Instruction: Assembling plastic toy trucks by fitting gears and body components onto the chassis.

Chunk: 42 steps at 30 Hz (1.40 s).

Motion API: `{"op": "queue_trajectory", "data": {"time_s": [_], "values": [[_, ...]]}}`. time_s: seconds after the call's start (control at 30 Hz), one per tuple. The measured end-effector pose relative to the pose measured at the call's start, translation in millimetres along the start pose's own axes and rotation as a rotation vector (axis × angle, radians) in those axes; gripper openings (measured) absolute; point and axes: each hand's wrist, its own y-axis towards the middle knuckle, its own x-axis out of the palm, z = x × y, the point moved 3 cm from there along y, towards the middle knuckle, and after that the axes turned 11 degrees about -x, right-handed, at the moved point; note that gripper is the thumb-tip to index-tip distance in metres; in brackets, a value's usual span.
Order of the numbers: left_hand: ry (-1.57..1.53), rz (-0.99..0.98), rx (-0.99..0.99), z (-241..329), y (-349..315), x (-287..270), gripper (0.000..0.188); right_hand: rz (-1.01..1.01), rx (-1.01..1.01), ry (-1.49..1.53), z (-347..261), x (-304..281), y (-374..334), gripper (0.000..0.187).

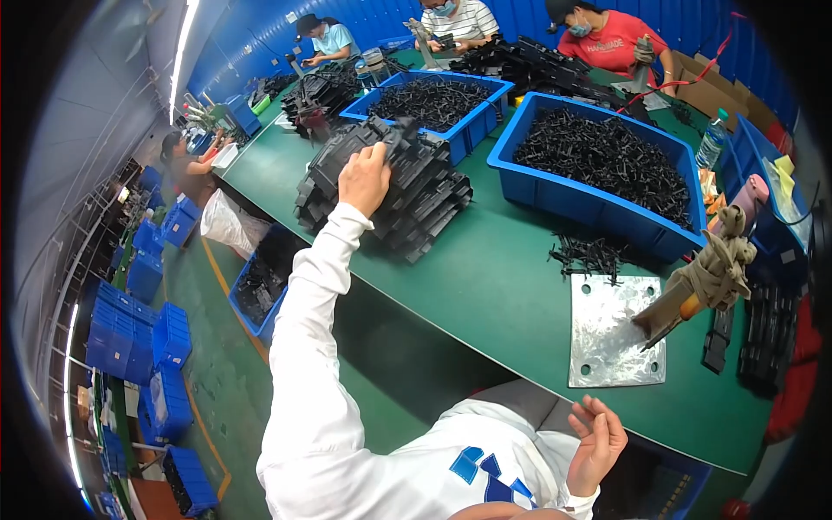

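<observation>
Two sets of fingers are mine. The left fingers (376,156) curl over the top of a stack of black parts (425,204), though I cannot tell whether they pinch one; the right fingers (612,423) are loosely spread and empty, near the edge of the green table (511,286). Under my left fingers the stack lies on that table: long, dark, ridged and notched pieces with dull grey glints, layered unevenly. Beyond my right fingers lies a silvery metal plate (611,334). Far past them, lettering crosses a co-worker's red shirt (620,35); a labelled bottle (712,140) stands nearer.
</observation>
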Motion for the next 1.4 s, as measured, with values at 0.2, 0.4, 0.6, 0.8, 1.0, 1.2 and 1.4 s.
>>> {"op": "queue_trajectory", "data": {"time_s": [0.2,0.4,0.6,0.8,1.0,1.2,1.4], "values": [[-0.179,0.015,-0.032,-3.5,-6.3,19.3,0.032,0.094,-0.047,-0.052,-9.8,-37.3,-7.1,0.026],[-0.213,0.063,-0.013,10.1,-13.5,26.6,0.032,0.299,-0.111,-0.222,-31.0,-99.7,-9.4,0.031],[-0.211,0.145,0.058,38.4,-37.2,-8.2,0.037,0.466,-0.310,-0.530,-81.7,-150.4,49.5,0.029],[-0.395,0.088,0.147,61.6,-85.8,-43.2,0.018,0.615,-0.804,-1.014,-103.5,-222.4,109.9,0.020],[-0.489,0.021,0.191,116.0,-111.8,-64.9,0.012,0.205,-1.011,-1.424,-109.7,-187.1,179.2,0.030],[-0.654,-0.087,0.222,154.3,-131.9,-91.5,0.009,0.148,-0.332,-1.641,-48.4,-176.3,280.2,0.068],[-0.766,-0.494,0.314,203.1,-130.2,-78.5,0.014,0.245,-0.798,-1.404,-66.5,-201.4,266.6,0.091]]}}
